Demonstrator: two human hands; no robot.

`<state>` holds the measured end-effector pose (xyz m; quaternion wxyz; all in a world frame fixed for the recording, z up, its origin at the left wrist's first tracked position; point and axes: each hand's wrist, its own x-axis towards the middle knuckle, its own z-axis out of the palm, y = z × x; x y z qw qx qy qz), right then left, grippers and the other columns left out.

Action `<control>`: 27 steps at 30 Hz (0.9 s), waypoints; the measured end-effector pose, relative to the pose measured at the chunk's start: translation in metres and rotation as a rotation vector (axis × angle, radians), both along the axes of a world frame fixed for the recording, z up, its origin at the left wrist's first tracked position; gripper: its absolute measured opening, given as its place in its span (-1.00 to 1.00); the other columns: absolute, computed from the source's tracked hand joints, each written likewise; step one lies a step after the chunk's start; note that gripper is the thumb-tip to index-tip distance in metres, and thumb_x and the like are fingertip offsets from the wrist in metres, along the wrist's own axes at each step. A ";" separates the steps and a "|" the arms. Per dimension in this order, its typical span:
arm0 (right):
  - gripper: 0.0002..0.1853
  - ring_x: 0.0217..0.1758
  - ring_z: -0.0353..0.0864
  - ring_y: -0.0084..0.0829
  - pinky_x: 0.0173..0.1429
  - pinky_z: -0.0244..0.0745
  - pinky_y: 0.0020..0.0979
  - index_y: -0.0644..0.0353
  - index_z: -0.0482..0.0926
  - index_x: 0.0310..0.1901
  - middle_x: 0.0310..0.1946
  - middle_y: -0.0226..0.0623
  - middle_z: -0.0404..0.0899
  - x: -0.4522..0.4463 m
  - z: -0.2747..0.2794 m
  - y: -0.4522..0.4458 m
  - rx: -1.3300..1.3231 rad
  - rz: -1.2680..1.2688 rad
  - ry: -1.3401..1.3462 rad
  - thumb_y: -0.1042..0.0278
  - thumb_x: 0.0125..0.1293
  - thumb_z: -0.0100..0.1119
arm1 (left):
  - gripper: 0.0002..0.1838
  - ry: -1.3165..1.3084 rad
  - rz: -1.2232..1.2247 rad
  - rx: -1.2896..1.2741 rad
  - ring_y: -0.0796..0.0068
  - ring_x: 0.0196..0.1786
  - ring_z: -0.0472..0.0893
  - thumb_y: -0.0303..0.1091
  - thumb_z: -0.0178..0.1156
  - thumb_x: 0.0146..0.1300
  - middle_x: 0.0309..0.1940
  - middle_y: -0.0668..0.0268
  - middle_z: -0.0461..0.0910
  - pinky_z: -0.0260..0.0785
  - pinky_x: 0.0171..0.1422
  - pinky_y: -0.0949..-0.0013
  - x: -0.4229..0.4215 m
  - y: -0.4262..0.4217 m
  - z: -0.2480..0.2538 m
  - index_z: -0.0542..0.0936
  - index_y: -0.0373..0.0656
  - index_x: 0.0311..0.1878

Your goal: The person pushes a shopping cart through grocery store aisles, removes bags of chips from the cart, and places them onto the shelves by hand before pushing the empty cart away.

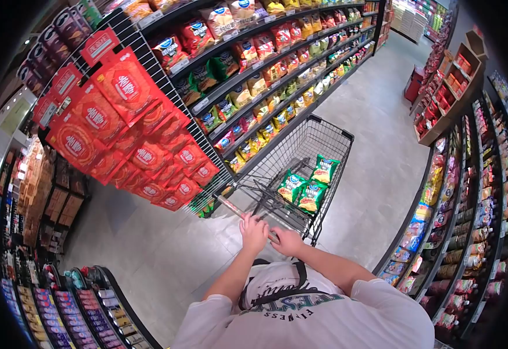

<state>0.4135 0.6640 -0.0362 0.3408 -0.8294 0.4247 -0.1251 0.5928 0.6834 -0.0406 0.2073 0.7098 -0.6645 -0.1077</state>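
Note:
Both of my hands are on the handlebar [229,205] of a black wire shopping cart [252,173]. My left hand [254,232] wraps round the bar near its middle, fingers closed. Just to its right, my right hand [287,241] grips the bar's right end. Inside the basket lie three green chip bags: one bag [325,170] toward the far side, another bag [292,186] at the left, and a third bag [312,198] closest to me.
A wire rack of red snack packets [127,87] stands close at the left, near the cart's handle. Beyond it runs a long chip shelf [248,75]. Packed shelves [463,232] line the right, with a cardboard display [448,96] farther up. Grey floor [376,151] runs between them.

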 end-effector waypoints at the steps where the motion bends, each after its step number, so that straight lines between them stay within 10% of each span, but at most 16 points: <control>1: -0.48 -0.28 0.71 0.03 -0.15 0.59 0.01 0.03 0.44 0.17 -0.40 -0.11 0.69 -0.003 0.001 -0.006 0.005 -0.012 -0.006 0.05 0.22 0.31 | -0.81 0.022 -0.004 -0.029 -0.03 0.51 0.19 -0.20 0.21 0.29 0.21 0.22 0.49 -0.07 0.54 -0.24 -0.006 -0.006 -0.001 0.72 0.04 -0.11; 14: -0.60 -0.33 0.71 -0.01 -0.20 0.61 -0.06 0.11 0.63 -0.12 -0.41 -0.10 0.69 -0.011 0.012 -0.107 0.046 -0.135 0.167 -0.03 0.17 0.29 | -0.81 0.143 -0.235 -0.056 -0.13 0.44 0.23 -0.16 0.24 0.32 0.11 0.15 0.50 0.15 0.44 -0.18 -0.001 -0.124 -0.005 0.68 -0.06 -0.21; 27: -0.38 -0.01 0.62 0.05 0.08 0.50 -0.02 0.14 0.41 0.28 -0.13 -0.04 0.64 0.061 -0.013 -0.184 0.070 -0.365 0.068 0.05 0.23 0.28 | -0.75 0.059 -0.531 -0.037 -0.03 0.15 0.45 -0.11 0.28 0.21 -0.17 0.11 0.58 0.19 0.39 -0.16 0.076 -0.293 -0.015 0.72 -0.10 -0.40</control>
